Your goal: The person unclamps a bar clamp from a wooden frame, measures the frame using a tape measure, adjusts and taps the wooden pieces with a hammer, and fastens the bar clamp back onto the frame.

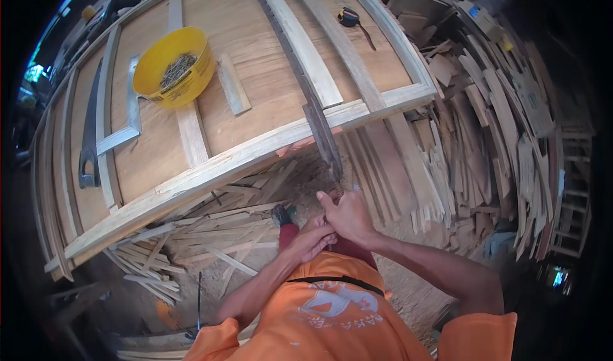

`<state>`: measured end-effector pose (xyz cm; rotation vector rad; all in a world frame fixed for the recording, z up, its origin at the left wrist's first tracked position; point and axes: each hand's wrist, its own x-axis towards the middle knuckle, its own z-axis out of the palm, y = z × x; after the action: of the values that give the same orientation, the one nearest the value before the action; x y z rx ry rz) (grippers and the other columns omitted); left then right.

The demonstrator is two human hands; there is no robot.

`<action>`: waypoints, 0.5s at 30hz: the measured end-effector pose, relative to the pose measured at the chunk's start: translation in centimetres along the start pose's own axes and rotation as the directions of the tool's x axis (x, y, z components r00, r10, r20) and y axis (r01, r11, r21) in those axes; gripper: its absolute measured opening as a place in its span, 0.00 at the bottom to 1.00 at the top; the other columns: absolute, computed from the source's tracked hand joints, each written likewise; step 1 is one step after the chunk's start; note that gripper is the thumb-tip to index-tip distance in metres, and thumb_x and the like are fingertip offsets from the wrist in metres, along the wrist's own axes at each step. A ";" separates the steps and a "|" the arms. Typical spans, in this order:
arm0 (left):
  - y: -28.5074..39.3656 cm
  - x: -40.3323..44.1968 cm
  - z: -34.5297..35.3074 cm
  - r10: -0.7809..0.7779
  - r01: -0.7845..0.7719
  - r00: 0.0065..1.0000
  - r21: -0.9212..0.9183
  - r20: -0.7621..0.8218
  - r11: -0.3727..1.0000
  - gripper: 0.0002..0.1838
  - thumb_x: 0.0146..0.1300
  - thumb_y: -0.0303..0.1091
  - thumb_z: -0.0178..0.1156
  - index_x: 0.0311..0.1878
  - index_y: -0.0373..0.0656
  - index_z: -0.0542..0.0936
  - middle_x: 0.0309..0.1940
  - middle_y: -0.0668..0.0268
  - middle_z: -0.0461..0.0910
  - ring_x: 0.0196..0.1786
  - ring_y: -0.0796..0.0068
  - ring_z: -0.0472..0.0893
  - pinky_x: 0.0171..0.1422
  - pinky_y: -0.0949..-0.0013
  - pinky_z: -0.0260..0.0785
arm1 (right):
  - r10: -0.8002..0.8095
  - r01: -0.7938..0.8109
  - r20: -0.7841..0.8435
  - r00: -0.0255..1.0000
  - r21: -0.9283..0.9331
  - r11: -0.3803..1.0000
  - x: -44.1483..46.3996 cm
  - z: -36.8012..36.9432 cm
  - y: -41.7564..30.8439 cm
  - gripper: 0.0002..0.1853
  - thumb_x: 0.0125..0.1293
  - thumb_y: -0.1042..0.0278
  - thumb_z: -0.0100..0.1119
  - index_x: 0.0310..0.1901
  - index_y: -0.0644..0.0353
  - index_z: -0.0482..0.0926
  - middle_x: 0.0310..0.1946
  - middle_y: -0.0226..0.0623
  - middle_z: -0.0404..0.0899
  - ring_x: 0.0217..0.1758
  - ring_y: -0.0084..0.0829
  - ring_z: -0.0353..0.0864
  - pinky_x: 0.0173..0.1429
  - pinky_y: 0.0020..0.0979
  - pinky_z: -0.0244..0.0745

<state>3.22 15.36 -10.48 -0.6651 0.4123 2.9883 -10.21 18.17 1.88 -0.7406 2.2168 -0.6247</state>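
A long dark metal bar [324, 137] crosses the wooden frame [223, 163] and sticks out past its near edge towards me. My right hand [349, 217] is closed just below the bar's near end, thumb raised; what its fingers hold is hidden. Against it on the left, my left hand [313, 238] has its fingers curled round something I cannot make out. A pale wooden strip [306, 48] lies alongside the bar on the panel.
On the panel are a yellow tub [174, 70] of nails, a tape measure [348, 17], a handsaw [89, 150] and a metal square [119, 137]. Wood offcuts [491, 105] are piled at the right; scrap strips [217, 233] lie below the frame.
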 end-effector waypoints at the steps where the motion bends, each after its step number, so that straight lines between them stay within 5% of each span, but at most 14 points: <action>1: 0.0 -0.2 0.6 0.012 -0.012 1.000 -0.009 -0.014 1.000 0.07 0.75 0.22 0.59 0.51 0.41 0.74 0.33 0.71 0.75 0.28 0.83 0.69 0.34 0.75 0.64 | 0.014 -0.014 0.020 1.000 0.002 1.000 0.2 -0.1 0.0 0.27 0.75 0.50 0.62 0.35 0.74 0.86 0.21 0.59 0.82 0.29 0.54 0.89 0.39 0.47 0.81; 5: -1.0 -0.3 1.1 0.052 -0.067 0.982 -0.082 -0.181 0.994 0.10 0.72 0.22 0.62 0.54 0.40 0.75 0.34 0.72 0.75 0.30 0.84 0.71 0.34 0.77 0.63 | 0.107 -0.131 0.196 0.975 0.116 0.984 1.4 1.0 2.6 0.22 0.73 0.55 0.66 0.42 0.75 0.86 0.26 0.57 0.87 0.34 0.46 0.92 0.41 0.43 0.83; 7: -1.0 -0.8 1.8 0.076 -0.102 0.969 -0.098 -0.234 0.990 0.12 0.72 0.23 0.64 0.54 0.41 0.76 0.35 0.72 0.76 0.30 0.84 0.71 0.34 0.78 0.63 | -0.072 0.069 0.019 0.997 0.138 0.988 1.4 1.1 2.1 0.23 0.73 0.59 0.68 0.51 0.77 0.84 0.34 0.57 0.89 0.40 0.40 0.93 0.42 0.40 0.84; 8: -0.2 -1.8 2.9 0.088 -0.102 0.940 -0.025 -0.329 0.994 0.10 0.72 0.23 0.64 0.53 0.39 0.76 0.33 0.73 0.75 0.28 0.84 0.70 0.31 0.77 0.62 | 0.014 -0.048 0.235 0.972 0.140 0.989 1.7 -0.1 1.3 0.25 0.76 0.61 0.65 0.60 0.79 0.79 0.42 0.58 0.90 0.46 0.37 0.93 0.45 0.35 0.86; 9: 0.4 -2.8 4.2 0.099 -0.089 0.900 0.043 -0.424 0.995 0.09 0.72 0.23 0.64 0.52 0.38 0.77 0.31 0.74 0.74 0.27 0.84 0.70 0.29 0.77 0.62 | -0.002 -0.039 0.282 0.959 0.138 0.990 1.9 0.7 2.4 0.25 0.76 0.61 0.65 0.60 0.79 0.79 0.42 0.58 0.90 0.46 0.37 0.93 0.45 0.35 0.86; 11: 1.1 -3.6 7.0 0.151 -0.112 0.831 0.104 -0.536 0.988 0.12 0.69 0.27 0.69 0.51 0.38 0.78 0.32 0.75 0.78 0.29 0.84 0.73 0.29 0.77 0.64 | -0.169 0.032 0.227 0.959 0.504 0.863 2.3 2.9 5.4 0.23 0.73 0.60 0.68 0.58 0.74 0.80 0.31 0.54 0.88 0.39 0.40 0.93 0.41 0.39 0.85; 12: 1.9 -4.0 9.3 0.220 -0.080 0.729 0.238 -0.648 0.968 0.12 0.67 0.30 0.71 0.49 0.38 0.80 0.33 0.74 0.80 0.30 0.84 0.75 0.30 0.76 0.65 | -0.169 -0.108 0.329 0.929 0.678 0.727 2.0 2.3 4.4 0.24 0.77 0.62 0.65 0.63 0.74 0.77 0.37 0.52 0.90 0.40 0.33 0.92 0.43 0.33 0.86; 15: 2.0 -3.6 13.8 0.430 0.015 0.476 0.496 -0.767 0.868 0.15 0.64 0.35 0.75 0.45 0.38 0.81 0.34 0.69 0.84 0.31 0.83 0.78 0.32 0.74 0.68 | -0.304 -0.319 0.544 0.782 0.769 0.554 2.8 1.1 4.8 0.26 0.80 0.69 0.60 0.70 0.80 0.68 0.45 0.54 0.90 0.50 0.35 0.92 0.52 0.29 0.88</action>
<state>0.66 17.19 3.52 -2.1616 1.2484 2.2738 -12.53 19.54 -3.07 -0.3178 1.0468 -1.1239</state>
